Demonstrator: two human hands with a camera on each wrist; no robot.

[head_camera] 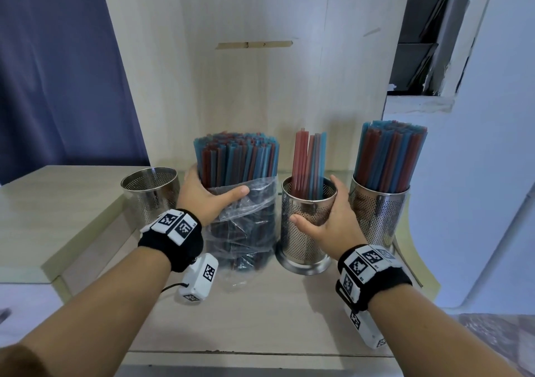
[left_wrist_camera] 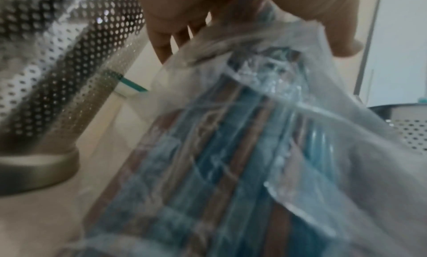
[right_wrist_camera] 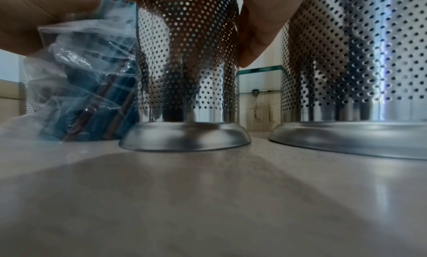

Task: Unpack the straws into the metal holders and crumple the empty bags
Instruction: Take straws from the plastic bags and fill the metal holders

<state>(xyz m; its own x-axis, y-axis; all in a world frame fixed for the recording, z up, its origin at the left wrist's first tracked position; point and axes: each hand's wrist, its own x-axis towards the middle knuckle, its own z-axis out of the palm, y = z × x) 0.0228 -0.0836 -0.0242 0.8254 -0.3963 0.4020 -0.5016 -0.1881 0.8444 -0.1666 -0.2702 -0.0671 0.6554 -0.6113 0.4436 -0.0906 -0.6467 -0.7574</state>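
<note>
Bundle of straws (head_camera: 236, 161), thin red and blue tubes, is standing upright on the table (head_camera: 260, 313), its lower half sitting in a clear, wrinkled plastic bag (head_camera: 246, 226) pushed down around it. Left hand (head_camera: 202, 200) is gripping the bundle at the bag's bunched rim, thumb curled across the near side, fingers wrapping round the far left side. In the left wrist view the film is showing glossy creases over the straws, fingertips (left_wrist_camera: 166, 47) pressing on it.

Just right of the bag, the middle holder (head_camera: 307, 232) is standing: a perforated steel cylinder on a flared smooth base, carrying a small loose cluster of red and blue straws (head_camera: 308, 165). Right hand (head_camera: 327, 217) is cupping this holder, thumb lying across the near wall, fingers reaching round the right side up by the rim. The right wrist view is showing the dotted metal wall and shiny foot flat on the table.

Right holder (head_camera: 379, 214), same perforated steel, is standing just beside it, packed tight with straws (head_camera: 390, 156). Left holder (head_camera: 150, 194) is sitting left of the bag, partly behind the left hand, no straws showing inside.

The table is pale, wood-grained; a light wooden panel (head_camera: 260, 72) is rising behind it, and a blue curtain (head_camera: 58, 72) is hanging far left.
</note>
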